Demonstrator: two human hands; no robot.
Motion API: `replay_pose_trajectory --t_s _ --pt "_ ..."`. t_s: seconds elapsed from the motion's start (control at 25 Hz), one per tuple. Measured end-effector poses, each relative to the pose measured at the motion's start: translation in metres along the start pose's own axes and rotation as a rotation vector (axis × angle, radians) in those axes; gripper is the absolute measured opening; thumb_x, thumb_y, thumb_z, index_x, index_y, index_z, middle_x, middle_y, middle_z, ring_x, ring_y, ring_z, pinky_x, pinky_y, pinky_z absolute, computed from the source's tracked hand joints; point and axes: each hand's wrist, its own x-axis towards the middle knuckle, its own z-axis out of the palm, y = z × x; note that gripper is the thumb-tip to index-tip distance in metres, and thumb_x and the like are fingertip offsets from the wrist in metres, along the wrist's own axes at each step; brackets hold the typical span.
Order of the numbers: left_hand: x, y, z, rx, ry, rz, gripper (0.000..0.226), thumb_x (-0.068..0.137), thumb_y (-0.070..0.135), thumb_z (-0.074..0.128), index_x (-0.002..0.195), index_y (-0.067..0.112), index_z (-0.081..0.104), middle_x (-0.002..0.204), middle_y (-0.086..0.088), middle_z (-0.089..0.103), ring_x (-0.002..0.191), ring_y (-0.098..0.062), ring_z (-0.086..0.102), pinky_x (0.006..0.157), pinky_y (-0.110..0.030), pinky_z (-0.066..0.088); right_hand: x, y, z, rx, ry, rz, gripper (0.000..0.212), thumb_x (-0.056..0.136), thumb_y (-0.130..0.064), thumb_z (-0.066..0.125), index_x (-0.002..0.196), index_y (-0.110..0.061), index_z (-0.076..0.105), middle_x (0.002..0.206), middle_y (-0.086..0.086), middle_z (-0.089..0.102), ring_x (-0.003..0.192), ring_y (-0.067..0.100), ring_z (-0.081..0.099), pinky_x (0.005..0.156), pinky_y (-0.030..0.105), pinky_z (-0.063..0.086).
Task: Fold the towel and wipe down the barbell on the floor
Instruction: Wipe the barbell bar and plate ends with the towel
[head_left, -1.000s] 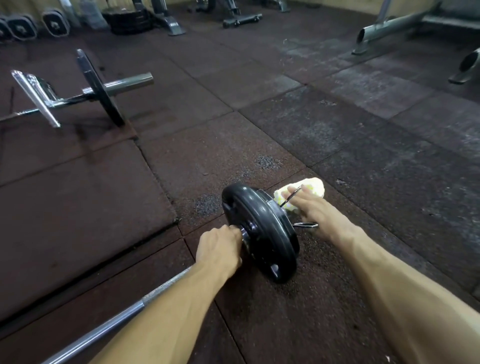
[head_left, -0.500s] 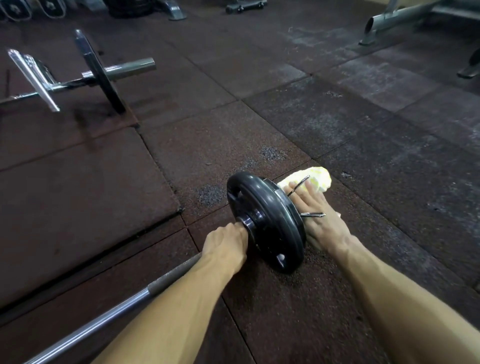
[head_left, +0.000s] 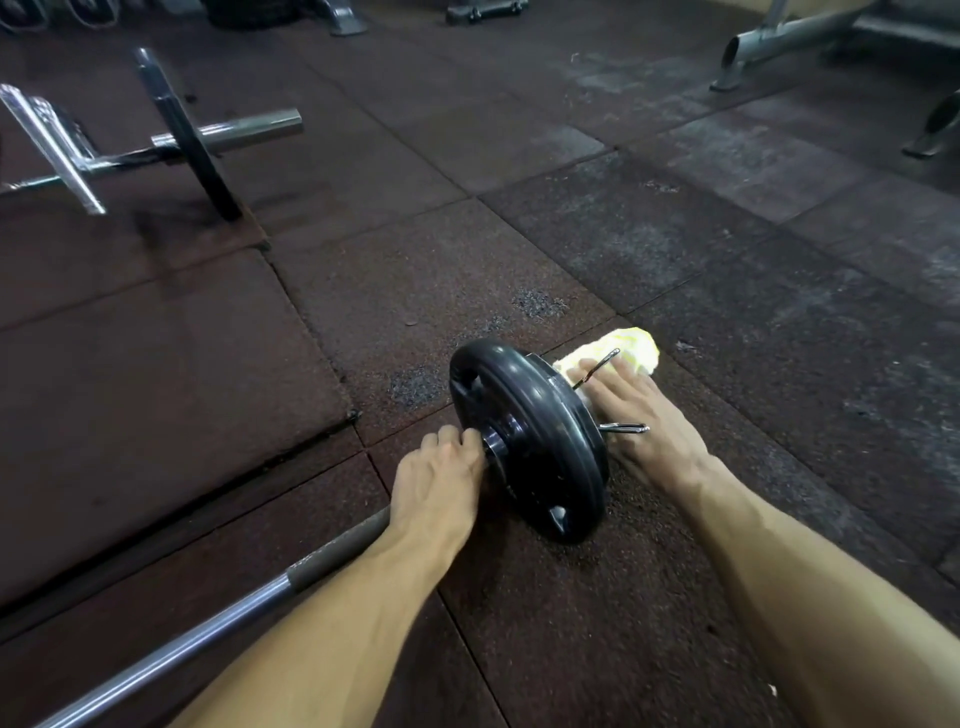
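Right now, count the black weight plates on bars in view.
2: one weight plate between the hands on the near barbell, one on the far-left bar. Others may sit beyond the frame.

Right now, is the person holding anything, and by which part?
The left hand grips the barbell beside the black plate. The right hand presses a yellow towel around the bar's end.

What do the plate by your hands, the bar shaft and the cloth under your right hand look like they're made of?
Plate: black, matte with a soft sheen, probably rubber-coated, though painted iron is possible. Barbell shaft: bright metal with sharp reflections, likely chromed steel; the section nearer the left hand looks dull and textured. Towel: pale yellow, soft, bunched fabric, likely terry, under the right hand.
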Motion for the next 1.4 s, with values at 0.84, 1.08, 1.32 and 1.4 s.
replay_pose_trajectory --t_s 0.84,1.08,1.32,1.4 --pt "0.001 0.001 0.001 0.031 -0.067 -0.013 0.027 0.092 0.004 0.039 0.118 0.012 0.042 0.111 -0.005 0.047 0.101 -0.023 0.049 0.067 -0.031 0.039 0.013 -0.005 -0.010 0.175 0.052 0.170 0.049 0.102 -0.038 0.034 0.149 -0.024 0.029 0.154 0.004 0.034 0.148 0.038 0.015 0.116 0.060 0.021" --pt "-0.002 0.006 -0.005 0.052 -0.078 0.012 0.027 0.086 0.000 0.048 0.111 0.008 0.054 0.110 -0.009 0.056 0.100 -0.028 0.056 0.076 -0.036 0.046 -0.002 -0.005 0.005 0.029 -0.006 0.053 0.060 0.100 -0.049 0.016 0.153 -0.022 0.022 0.160 0.003 0.024 0.150 0.032 0.009 0.119 0.055 0.016" --pt "-0.002 -0.001 0.000 -0.043 -0.078 -0.021 0.018 0.085 0.014 0.056 0.103 0.014 0.052 0.106 -0.005 0.057 0.098 -0.026 0.057 0.069 -0.034 0.043 -0.007 -0.030 -0.004 -0.030 -0.035 0.112 0.065 0.094 -0.045 0.012 0.155 -0.021 0.011 0.163 0.005 0.014 0.149 0.037 0.000 0.119 0.056 0.012" --pt "-0.001 0.001 0.004 -0.064 -0.012 -0.040 0.021 0.091 0.014 0.048 0.111 0.013 0.048 0.108 -0.005 0.053 0.096 -0.024 0.051 0.068 -0.033 0.039 -0.016 -0.029 -0.010 -0.028 -0.035 0.070 0.068 0.093 -0.046 0.017 0.156 -0.022 0.008 0.163 0.004 0.013 0.150 0.035 -0.001 0.121 0.051 0.011"
